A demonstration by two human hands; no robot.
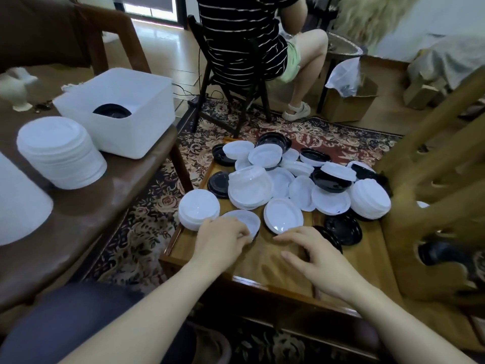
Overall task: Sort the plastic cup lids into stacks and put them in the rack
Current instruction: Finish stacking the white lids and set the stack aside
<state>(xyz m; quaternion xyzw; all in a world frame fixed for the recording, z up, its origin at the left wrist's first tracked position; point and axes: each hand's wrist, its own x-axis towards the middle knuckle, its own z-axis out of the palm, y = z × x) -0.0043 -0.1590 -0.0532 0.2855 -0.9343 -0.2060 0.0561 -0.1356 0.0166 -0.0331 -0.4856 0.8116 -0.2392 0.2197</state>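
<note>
A heap of white and black plastic lids (294, 179) covers the far half of a low wooden tray table (267, 261). My left hand (223, 239) lies over the near edge of a single white lid (245, 219), fingers curled onto it, beside a short white stack (198, 211). My right hand (312, 254) hovers with spread fingers over the bare wood, its fingertips near a tilted white lid (283, 215) and a black lid (328, 236). A tall white stack (59, 151) stands on the brown table at left. A white bin (118, 111) behind it holds black lids (112, 111).
A person in a striped shirt sits on a dark chair (231, 82) beyond the tray. A cardboard box (349, 98) stands at back right. A carved wooden chair (433, 195) borders the tray on the right. Patterned carpet lies underneath.
</note>
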